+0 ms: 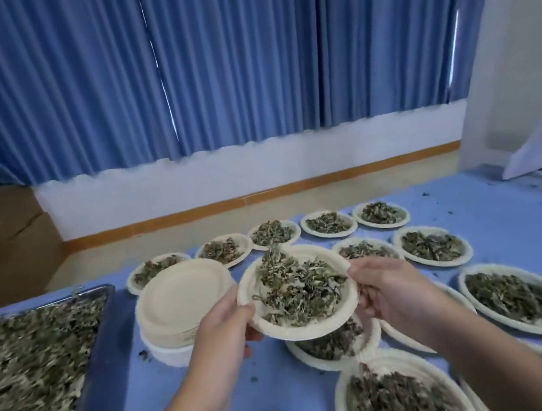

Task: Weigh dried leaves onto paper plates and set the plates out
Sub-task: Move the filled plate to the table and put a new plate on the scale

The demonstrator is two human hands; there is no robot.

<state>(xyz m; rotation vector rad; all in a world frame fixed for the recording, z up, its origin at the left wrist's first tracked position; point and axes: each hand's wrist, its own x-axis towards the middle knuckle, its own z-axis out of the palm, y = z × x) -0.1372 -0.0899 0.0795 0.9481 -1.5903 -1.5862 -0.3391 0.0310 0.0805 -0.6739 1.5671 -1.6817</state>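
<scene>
Pale paper plate (310,322) heaped with dried leaves (297,286) is held above the blue worktop (501,223), left hand (224,325) and right hand (392,292) gripping opposite rims, beside a stack of empty plates (180,300).

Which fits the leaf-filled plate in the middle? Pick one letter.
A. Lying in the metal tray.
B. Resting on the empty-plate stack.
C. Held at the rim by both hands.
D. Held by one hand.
C: the left hand and the right hand grip the plate at opposite sides of its rim, above the table.
</scene>
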